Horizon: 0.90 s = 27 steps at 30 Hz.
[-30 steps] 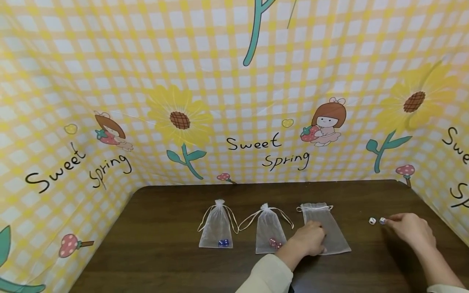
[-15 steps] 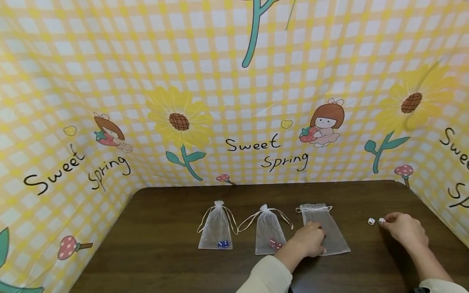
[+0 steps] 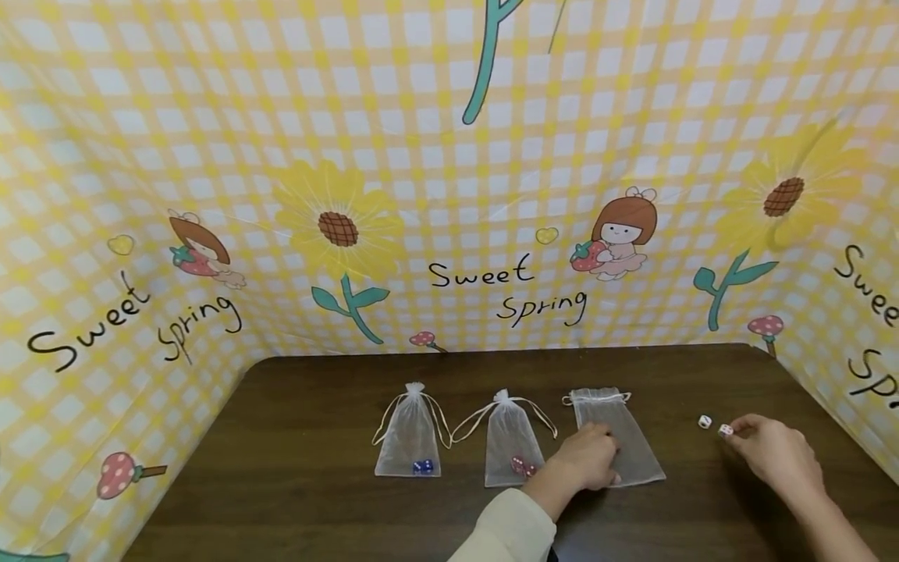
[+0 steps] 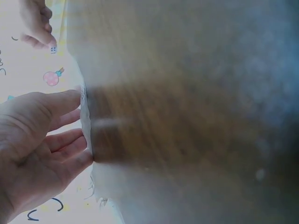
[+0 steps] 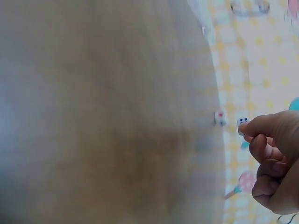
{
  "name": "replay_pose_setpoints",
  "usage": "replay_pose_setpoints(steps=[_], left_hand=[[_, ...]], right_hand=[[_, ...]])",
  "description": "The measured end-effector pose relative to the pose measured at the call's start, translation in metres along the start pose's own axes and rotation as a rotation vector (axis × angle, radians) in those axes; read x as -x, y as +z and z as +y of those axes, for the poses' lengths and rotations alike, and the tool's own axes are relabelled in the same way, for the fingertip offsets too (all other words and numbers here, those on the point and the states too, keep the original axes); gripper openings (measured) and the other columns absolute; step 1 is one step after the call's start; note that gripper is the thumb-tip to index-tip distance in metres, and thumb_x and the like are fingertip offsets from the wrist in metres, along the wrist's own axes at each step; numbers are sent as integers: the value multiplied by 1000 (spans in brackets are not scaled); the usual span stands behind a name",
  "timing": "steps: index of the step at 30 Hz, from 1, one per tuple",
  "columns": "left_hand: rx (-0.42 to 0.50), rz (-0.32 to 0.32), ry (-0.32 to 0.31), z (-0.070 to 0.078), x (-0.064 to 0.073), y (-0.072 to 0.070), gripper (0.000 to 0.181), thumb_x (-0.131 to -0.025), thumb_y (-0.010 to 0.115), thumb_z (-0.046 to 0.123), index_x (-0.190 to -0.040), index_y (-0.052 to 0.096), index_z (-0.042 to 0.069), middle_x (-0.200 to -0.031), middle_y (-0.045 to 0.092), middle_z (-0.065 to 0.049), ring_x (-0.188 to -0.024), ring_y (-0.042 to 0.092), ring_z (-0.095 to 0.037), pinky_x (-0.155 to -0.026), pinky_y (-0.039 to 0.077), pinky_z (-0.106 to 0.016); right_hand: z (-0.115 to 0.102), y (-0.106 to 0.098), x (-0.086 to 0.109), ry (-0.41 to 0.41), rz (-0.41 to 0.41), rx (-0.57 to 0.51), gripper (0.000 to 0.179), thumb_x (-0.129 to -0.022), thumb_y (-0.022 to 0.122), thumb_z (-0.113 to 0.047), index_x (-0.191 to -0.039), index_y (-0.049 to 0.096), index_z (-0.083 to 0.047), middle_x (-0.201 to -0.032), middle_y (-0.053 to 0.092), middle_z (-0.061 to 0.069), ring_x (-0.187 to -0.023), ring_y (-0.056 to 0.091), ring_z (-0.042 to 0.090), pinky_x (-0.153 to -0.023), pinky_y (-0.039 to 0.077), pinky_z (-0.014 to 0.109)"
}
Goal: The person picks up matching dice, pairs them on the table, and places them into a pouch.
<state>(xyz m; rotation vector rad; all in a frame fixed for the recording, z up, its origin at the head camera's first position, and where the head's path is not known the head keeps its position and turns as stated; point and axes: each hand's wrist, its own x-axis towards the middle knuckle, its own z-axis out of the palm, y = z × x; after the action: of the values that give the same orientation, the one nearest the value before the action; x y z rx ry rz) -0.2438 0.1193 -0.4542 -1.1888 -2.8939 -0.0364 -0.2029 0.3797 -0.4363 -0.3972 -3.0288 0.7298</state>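
Observation:
My right hand (image 3: 779, 453) pinches a white die (image 3: 726, 430) between thumb and forefinger; in the right wrist view its other fingers are curled in. A second white die (image 3: 705, 421) lies on the table just to the left of the held one. My left hand (image 3: 590, 459) rests with its fingertips on a flat white mesh drawstring bag (image 3: 635, 437). In the left wrist view, the thumb and fingers of the left hand (image 4: 44, 140) are spread apart along the bag. No die shows in that bag.
Left of it lie two cinched mesh bags, one (image 3: 502, 437) with red dice (image 3: 520, 466), the other (image 3: 407, 437) with blue dice (image 3: 423, 466). They lie on a dark wooden table (image 3: 302, 484), with a yellow checked cloth (image 3: 456, 195) hanging behind and at the sides.
The right hand has shifted slightly toward the person with its die, which now stands a little apart from the second die. The left hand keeps its place on the bag. The head view has moved slightly.

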Motion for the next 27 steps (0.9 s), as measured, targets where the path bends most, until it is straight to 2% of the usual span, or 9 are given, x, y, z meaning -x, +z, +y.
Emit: replay_pose_setpoints(steps=[2,6,8,11,13,18,27], left_hand=[[-2,4,6,-1,0,0,33,-77,73,38,-106,67,24,-109,55,9,-98,48,-6,-78,41,-14],[0,9,9,-1,0,1,35,-77,73,38,-109,67,24,-111,54,8,-100,47,-7,-79,41,-14],[1,7,7,-1,0,1,36,-77,73,38,-110,67,24,-111,54,8,-102,47,-7,-80,41,-15],[0,3,4,0,0,2,36,-77,73,38,-111,66,25,-112,54,8,-103,47,-7,-80,41,-15],[1,0,2,0,0,2,37,-78,73,38,-112,66,25,-112,54,9,-104,46,-7,-81,41,-15],[9,1,3,-1,0,2,38,-78,72,38,-113,65,24,-112,54,9,-105,46,-6,-84,39,-14],[21,-1,-3,-1,0,2,39,-78,72,37,-114,65,24,-113,53,9,-105,46,-6,-84,39,-14]], right_hand=[[-9,3,11,-41,9,11,37,-87,60,-37,-100,64,-3,-83,64,17,-64,56,31,-44,40,40],[-25,15,32,-144,60,13,22,-85,64,-26,-95,66,-6,-67,60,2,-54,48,18,-44,36,34],[-31,24,41,-200,96,4,16,-82,68,-19,-92,66,-7,-62,56,-4,-50,43,13,-44,34,31],[-40,35,54,-248,110,-16,11,-79,71,-14,-89,66,-10,-59,53,-7,-48,41,9,-45,33,28],[-46,43,60,-250,71,-37,12,-78,71,-13,-89,66,-12,-58,51,-8,-47,41,7,-45,33,26],[-56,55,74,-227,-92,-97,15,-79,70,-11,-92,65,-12,-56,48,-6,-46,39,6,-44,33,23],[-59,62,86,-443,-254,-151,13,-77,73,-17,-86,64,-13,-55,45,-13,-47,38,0,-42,33,23]])
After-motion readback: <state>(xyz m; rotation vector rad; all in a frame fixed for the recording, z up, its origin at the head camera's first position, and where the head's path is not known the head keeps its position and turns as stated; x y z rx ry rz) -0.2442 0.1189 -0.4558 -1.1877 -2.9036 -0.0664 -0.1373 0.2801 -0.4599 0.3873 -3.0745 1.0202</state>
